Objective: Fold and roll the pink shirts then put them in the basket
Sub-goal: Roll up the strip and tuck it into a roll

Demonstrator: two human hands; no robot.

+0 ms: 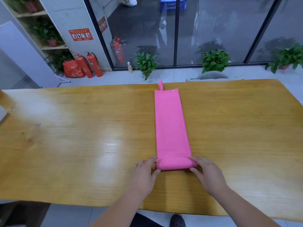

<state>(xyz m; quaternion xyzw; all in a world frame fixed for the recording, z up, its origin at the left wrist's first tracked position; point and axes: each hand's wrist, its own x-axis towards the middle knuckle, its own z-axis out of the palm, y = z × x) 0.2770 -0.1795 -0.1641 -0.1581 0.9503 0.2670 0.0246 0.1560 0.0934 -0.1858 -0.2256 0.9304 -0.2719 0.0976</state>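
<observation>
Where shirt rolls, left hand, right hand grip.

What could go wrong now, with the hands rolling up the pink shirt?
1. The roll is only started at the near end. If the left hand and right hand push unevenly, it may turn crooked, like a cone.
2. The pink shirt is a long folded strip, so its layers could slide apart.
3. A small flap pokes out at the far end and might hang loose.
</observation>
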